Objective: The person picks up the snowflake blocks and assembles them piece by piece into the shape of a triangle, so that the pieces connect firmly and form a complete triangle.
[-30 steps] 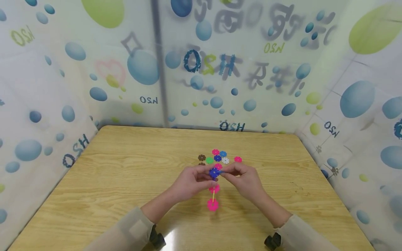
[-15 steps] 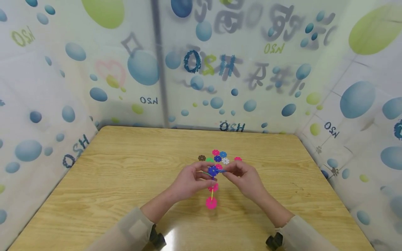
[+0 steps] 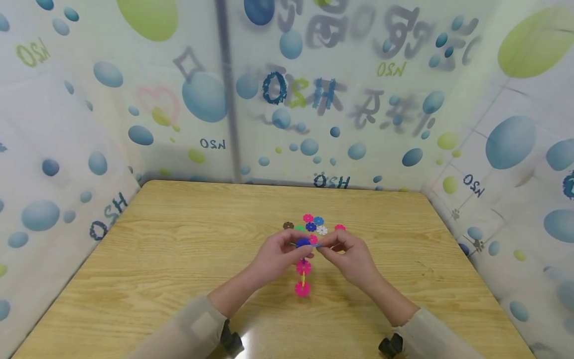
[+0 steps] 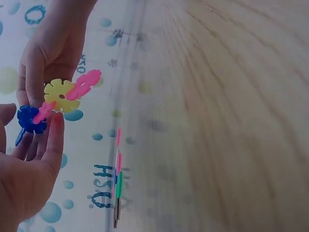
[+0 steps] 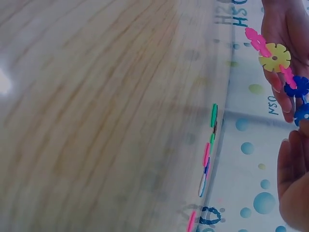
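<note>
Several slotted plastic snowflake discs are joined in a hanging chain. At its bottom is a pink disc (image 3: 302, 289), then a yellow disc (image 4: 62, 95), another pink disc (image 3: 303, 268) and a dark blue disc (image 3: 303, 243). My left hand (image 3: 274, 254) pinches the chain at the dark blue disc, its thumb partly covering it. From the right, my right hand (image 3: 351, 255) pinches a lighter blue disc (image 5: 302, 114) between thumb and forefinger, against the dark blue one. Fingers hide how far the slots of these two engage.
Beyond the hands, loose discs lie on the wooden table (image 3: 188, 224): brown (image 3: 288, 226), pink (image 3: 308, 218), blue (image 3: 319, 220), dark blue (image 3: 311, 227), white (image 3: 322, 230) and green (image 3: 300, 228). Another pink disc (image 3: 340, 228) lies farther right. Printed curtains (image 3: 188, 164) surround the table.
My left thumb has moved up onto the dark blue disc, which now shows more edge-on. The hanging chain has shifted slightly upward. The right hand stays nearly in place.
</note>
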`<action>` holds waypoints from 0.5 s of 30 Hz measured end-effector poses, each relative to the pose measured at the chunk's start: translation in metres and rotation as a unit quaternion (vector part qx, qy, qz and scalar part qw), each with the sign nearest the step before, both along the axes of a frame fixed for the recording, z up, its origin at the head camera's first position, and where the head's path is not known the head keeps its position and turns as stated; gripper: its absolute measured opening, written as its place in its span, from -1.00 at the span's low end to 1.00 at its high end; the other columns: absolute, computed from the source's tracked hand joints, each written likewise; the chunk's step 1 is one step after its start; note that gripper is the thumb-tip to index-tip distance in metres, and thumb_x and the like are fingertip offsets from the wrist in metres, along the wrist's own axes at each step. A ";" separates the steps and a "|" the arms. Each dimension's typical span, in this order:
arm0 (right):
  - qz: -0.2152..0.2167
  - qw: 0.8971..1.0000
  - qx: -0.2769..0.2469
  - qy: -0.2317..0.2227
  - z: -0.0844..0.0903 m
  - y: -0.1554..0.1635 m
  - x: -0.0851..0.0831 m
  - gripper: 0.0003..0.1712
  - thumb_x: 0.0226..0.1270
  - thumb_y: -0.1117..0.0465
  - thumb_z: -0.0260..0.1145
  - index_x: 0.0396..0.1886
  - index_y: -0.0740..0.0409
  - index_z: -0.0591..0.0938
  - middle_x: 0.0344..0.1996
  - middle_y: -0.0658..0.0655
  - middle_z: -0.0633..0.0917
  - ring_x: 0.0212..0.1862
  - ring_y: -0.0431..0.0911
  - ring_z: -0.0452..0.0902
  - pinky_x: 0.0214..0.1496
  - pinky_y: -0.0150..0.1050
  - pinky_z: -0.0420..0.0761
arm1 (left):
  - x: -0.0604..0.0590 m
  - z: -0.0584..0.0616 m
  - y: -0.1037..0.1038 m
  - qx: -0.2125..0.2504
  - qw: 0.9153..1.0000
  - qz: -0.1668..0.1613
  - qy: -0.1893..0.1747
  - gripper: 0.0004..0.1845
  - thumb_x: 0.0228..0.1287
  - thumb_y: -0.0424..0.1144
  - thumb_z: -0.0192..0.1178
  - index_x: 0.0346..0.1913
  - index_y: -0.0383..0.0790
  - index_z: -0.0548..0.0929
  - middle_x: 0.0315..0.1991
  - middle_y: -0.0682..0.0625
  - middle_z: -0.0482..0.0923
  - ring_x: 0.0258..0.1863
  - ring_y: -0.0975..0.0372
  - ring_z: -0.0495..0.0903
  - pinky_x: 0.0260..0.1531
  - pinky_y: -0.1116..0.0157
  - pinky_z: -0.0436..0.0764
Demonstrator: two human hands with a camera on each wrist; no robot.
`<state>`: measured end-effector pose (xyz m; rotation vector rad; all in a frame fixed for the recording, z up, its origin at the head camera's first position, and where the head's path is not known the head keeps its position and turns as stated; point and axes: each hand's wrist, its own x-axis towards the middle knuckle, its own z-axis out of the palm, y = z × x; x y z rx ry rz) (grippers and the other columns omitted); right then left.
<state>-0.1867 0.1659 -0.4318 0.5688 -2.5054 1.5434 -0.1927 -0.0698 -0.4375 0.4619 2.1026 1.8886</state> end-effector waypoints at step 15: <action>-0.030 0.995 0.070 -0.068 0.000 0.015 -0.014 -0.84 0.55 0.18 0.49 0.04 0.05 0.77 -0.06 0.03 0.82 -0.02 -0.09 0.75 0.01 -0.30 0.72 | 0.000 0.000 -0.001 -0.002 1.000 0.001 -0.001 -0.69 0.58 -0.07 0.38 0.16 -0.18 0.73 0.05 -0.21 0.81 0.08 -0.09 0.83 -0.02 0.27 0.82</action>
